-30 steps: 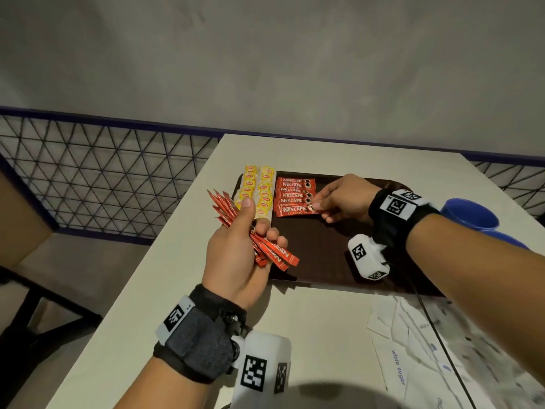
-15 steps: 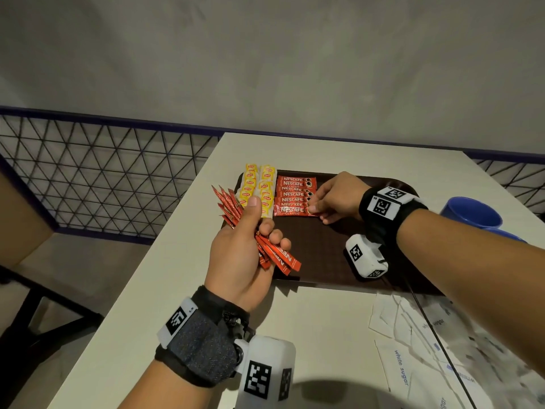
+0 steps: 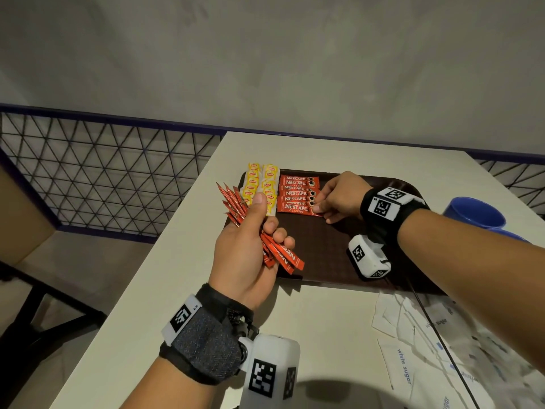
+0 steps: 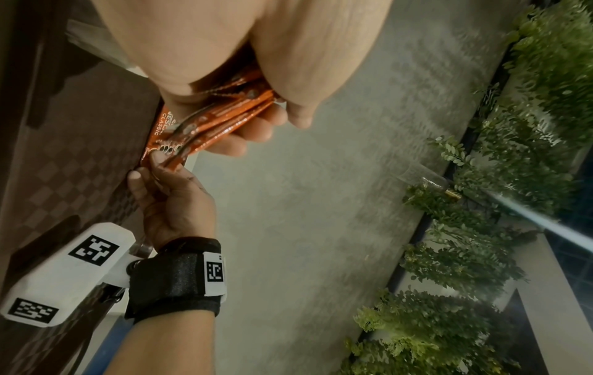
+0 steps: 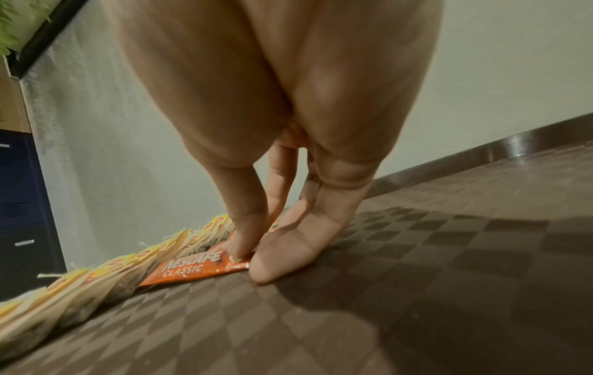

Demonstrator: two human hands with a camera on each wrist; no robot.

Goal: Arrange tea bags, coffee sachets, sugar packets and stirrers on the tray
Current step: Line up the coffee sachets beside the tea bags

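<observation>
A person's left hand [image 3: 246, 255] curls around a fanned bundle of red coffee sachets [image 3: 280, 252], thumb pressed on top, fingers wrapped beneath; the sticks jut out past the thumb tip and below the little finger. The right hand [image 3: 339, 196] rests on a dark brown tray [image 3: 330, 252], thumb and forefinger closed in a pinch on the right end of the nearest sachet in a row [image 3: 298, 196] already laid flat. To the left of those fingertips, beyond the row, lie two columns of yellow tea bags [image 3: 262, 184].

The sachets look light, thin and glossy, likely slippery and quick to slide over one another, so an end pinch with a flat press seems the best hold. The tea bags look soft, with loose strings.

Readable print: "NESCAFE CLASSIC" in white on each red sachet, and "white sugar" in blue on white sugar packets [image 3: 413, 349] scattered on the table [image 3: 177, 290] below the right forearm. The tea-bag labels are too small to read.
</observation>
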